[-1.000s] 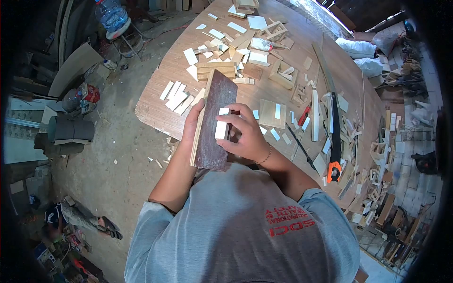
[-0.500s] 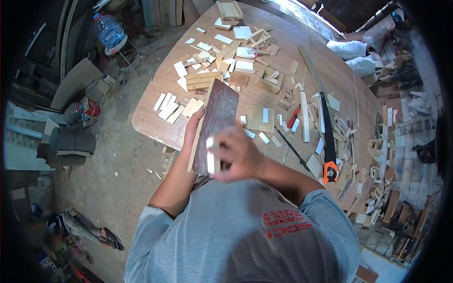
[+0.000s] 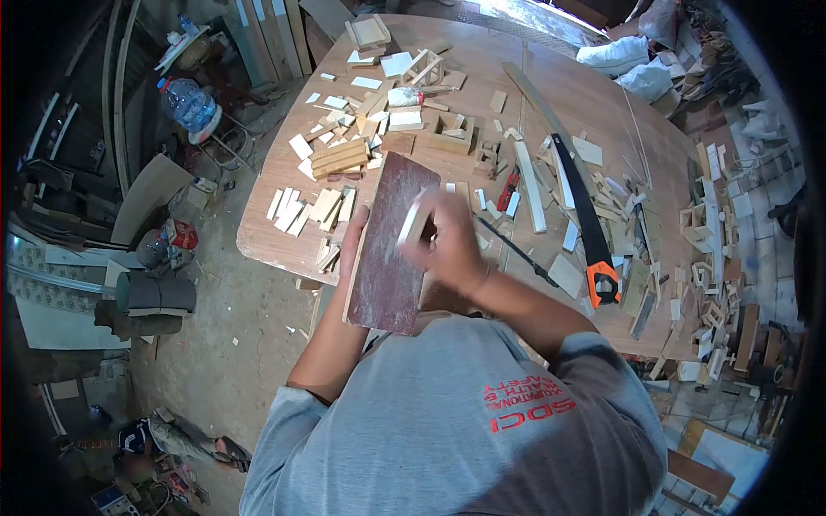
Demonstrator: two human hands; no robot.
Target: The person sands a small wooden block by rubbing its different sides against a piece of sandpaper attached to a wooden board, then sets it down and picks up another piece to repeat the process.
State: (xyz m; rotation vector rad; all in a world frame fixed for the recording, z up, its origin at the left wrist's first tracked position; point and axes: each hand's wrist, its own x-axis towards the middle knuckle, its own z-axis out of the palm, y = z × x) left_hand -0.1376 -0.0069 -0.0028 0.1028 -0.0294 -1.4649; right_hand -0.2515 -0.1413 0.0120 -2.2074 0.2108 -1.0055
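My left hand (image 3: 354, 239) grips a long sanding board (image 3: 389, 279) by its left edge, mostly hidden behind it. The board has a dark red, dusty abrasive face turned up toward me and a pale wooden edge. My right hand (image 3: 454, 245), slightly blurred, is closed around a small pale wooden piece (image 3: 412, 222). That piece overlaps the upper middle of the abrasive face in this view. Just beyond the board lie stacked wooden strips (image 3: 340, 158) and small cut pieces (image 3: 327, 206) on the table (image 3: 275, 236).
A handsaw (image 3: 585, 211) with an orange handle lies to the right, near a red-handled tool (image 3: 508, 191) and a thin dark file-like tool (image 3: 516, 249). Small wooden frames (image 3: 452, 133) stand farther back. A water jug (image 3: 188, 105) sits on a stool at left. Another person (image 3: 163, 437) is at lower left.
My right hand has moved with the wooden piece from the board's lower end up toward its upper middle. The board's abrasive face has turned more toward me, and the view has shifted.
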